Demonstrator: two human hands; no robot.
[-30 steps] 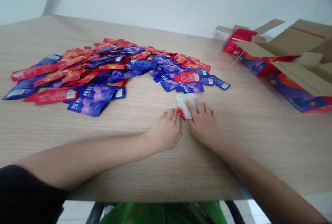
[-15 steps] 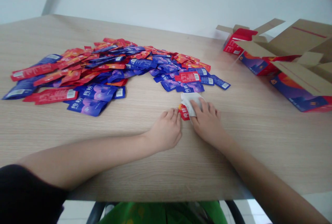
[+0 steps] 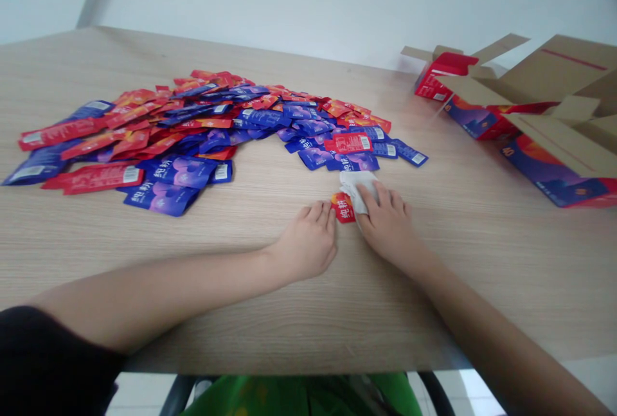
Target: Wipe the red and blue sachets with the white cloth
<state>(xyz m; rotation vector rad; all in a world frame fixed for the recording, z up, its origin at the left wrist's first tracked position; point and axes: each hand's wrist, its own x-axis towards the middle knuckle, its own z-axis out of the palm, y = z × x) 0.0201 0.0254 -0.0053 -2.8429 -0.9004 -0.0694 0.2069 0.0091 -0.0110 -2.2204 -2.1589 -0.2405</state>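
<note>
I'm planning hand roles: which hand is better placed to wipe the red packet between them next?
Likely the right hand: it holds the white cloth at the right side of the red packet. The left hand touches the packet's left edge, no cloth visible.

On my feed I read "纯" on the red sachet point(image 3: 343, 208) and the blue sachet point(image 3: 183, 172), next character uncertain; "40" marked the nearest carton point(image 3: 554, 173) and middle carton point(image 3: 475, 121).

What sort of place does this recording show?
Probably an indoor workroom, perhaps a packing area: a wide wood-grain table by a plain pale wall, a heap of red and blue sachets on it, and open cardboard boxes towards its right side.
</note>
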